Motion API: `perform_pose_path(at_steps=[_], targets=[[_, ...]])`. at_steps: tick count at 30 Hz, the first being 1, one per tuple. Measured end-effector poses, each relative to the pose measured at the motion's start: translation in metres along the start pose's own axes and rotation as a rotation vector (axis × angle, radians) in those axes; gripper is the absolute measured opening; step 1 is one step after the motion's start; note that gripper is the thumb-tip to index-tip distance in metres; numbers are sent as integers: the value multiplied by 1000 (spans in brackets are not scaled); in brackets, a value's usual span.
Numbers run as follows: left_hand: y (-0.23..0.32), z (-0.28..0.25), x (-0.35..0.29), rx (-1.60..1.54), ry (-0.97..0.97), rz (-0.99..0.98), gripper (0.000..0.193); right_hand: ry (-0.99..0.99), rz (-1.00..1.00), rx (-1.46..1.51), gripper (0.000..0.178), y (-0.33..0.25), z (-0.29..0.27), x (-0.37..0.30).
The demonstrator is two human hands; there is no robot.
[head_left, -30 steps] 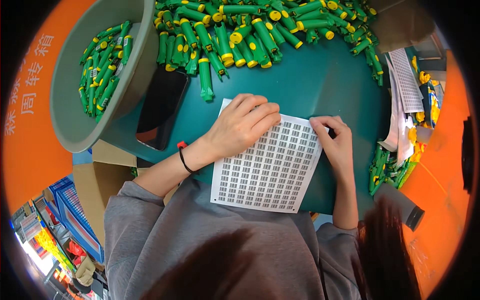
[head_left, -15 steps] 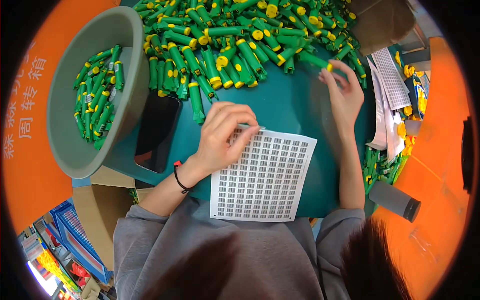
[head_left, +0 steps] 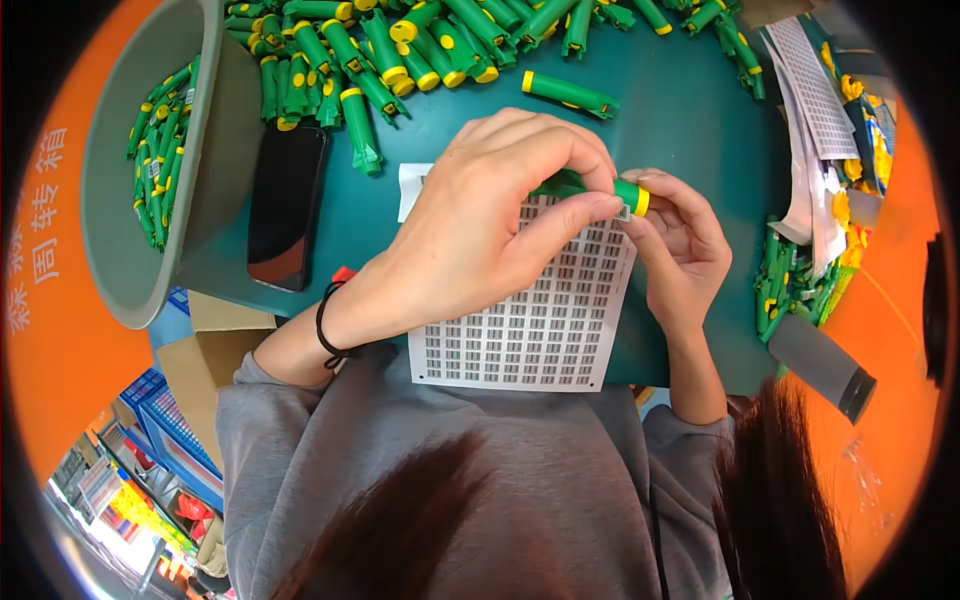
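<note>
A green plastic tube with a yellow end cap (head_left: 638,199) is held between my two hands above a white sheet of small printed labels (head_left: 510,350). My right hand (head_left: 685,245) pinches the capped end between thumb and fingers. Over the tube's body curls my left hand (head_left: 490,215), thumb and fingertips closed on it and hiding much of it. A small white label (head_left: 624,213) shows by the left thumb tip, against the tube near its cap. The sheet lies at the table's near edge, partly beneath my left hand.
Many similar green tubes (head_left: 440,50) are heaped at the back, with a single tube (head_left: 570,95) nearer. At left stand a grey-green basin (head_left: 215,130) holding labelled tubes and a black phone (head_left: 287,205). More label sheets (head_left: 812,90) and a grey cylinder (head_left: 822,367) lie at right.
My right hand has brought a tube from the heap to above the sheet. My left hand has left the sheet's top edge and closed on the tube. The view has shifted slightly.
</note>
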State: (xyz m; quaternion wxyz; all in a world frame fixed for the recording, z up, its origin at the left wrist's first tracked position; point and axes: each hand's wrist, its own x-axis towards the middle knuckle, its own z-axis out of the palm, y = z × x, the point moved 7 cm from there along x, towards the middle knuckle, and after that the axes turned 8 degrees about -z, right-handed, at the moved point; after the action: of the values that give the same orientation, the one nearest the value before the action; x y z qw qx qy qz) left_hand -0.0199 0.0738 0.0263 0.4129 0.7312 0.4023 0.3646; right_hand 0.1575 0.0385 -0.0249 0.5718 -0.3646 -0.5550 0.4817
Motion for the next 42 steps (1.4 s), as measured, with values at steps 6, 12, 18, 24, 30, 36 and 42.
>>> perform_pose_path(at_steps=[6, 12, 18, 24, 30, 36, 42], targets=[[0, 9, -1, -39, -35, -120, 12, -27, -115, -6, 38, -8, -1, -3], [-1, 8, 0, 6, -71, -162, 10, -56, -155, -67, 37, -11, 1, -2], [1, 8, 1, 58, -95, -165, 9, -114, -151, -103, 39, -11, -1, -4], [-1, 8, 1, 57, -77, -165, 10, -118, -141, -121, 38, -11, 1, -3], [-18, 20, -5, -173, -147, -348, 13, -115, -184, -128, 35, -16, 7, -5], [-48, 32, -22, -438, -176, -626, 38, -72, -15, -76, 36, 0, 4, -4], [0, -205, -79, 446, 1004, -244, 22, -187, -87, -921, 27, 4, -8, 17]])
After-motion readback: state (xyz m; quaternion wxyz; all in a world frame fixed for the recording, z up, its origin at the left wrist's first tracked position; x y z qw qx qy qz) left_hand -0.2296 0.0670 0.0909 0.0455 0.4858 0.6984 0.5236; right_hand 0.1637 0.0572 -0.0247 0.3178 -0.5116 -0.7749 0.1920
